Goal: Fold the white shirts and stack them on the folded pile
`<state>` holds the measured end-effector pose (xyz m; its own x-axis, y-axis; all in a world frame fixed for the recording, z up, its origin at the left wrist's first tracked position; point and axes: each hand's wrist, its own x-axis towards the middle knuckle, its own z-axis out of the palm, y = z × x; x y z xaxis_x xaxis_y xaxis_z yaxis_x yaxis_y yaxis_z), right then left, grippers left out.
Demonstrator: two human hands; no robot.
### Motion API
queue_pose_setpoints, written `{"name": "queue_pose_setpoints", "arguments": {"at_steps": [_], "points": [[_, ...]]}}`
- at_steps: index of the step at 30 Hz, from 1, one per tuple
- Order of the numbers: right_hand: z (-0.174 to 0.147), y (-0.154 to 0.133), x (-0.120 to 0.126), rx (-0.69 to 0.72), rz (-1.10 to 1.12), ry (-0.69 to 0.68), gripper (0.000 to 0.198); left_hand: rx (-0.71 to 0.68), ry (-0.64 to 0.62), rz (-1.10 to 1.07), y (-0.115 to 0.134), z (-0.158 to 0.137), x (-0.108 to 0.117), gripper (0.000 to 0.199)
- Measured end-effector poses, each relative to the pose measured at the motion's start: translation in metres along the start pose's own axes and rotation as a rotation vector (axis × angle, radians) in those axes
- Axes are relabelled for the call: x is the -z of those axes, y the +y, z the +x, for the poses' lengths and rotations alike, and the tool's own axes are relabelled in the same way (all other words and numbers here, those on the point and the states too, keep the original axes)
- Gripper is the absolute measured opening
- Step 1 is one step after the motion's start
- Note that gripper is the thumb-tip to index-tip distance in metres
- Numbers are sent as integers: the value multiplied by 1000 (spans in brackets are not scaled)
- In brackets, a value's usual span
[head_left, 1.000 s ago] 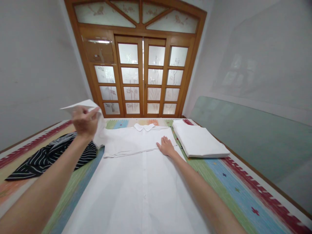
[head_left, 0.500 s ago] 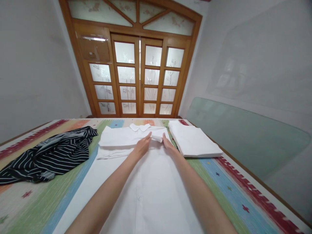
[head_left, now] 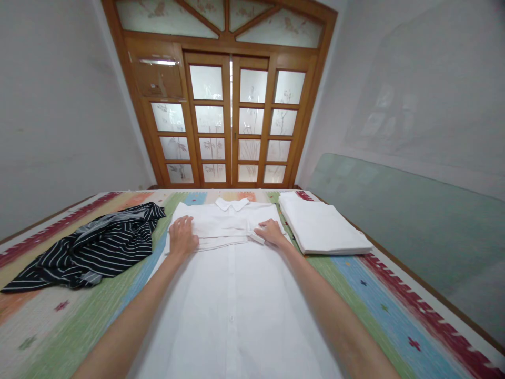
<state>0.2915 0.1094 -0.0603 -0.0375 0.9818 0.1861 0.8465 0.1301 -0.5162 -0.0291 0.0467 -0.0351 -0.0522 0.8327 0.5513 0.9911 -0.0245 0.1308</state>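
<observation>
A white collared shirt lies front up before me, its collar at the far end and its button strip running toward me. Its sleeves are laid across the chest. At the left edge of the folded sleeve, my left hand bends its fingers down onto the fabric and grips it. My right hand pinches the cuff end near the shirt's right side. The fabric under both sets of fingertips is hidden.
The shirt lies on a striped, multicoloured bed cover. Left of it is a crumpled black garment with white stripes. A folded white stack of cloth sits to the right. Beyond are wooden glazed doors, and a pale green panel stands along the right wall.
My left hand has left the cuff and moved left to the sleeve's outer edge. My right hand stays at the cuff, now lower against the shirt. The view has shifted slightly.
</observation>
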Motion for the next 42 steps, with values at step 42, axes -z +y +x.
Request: {"name": "queue_pose_setpoints", "arguments": {"at_steps": [42], "points": [[17, 36, 32, -342, 617, 96, 26, 244, -74, -89, -74, 4, -5, 25]]}}
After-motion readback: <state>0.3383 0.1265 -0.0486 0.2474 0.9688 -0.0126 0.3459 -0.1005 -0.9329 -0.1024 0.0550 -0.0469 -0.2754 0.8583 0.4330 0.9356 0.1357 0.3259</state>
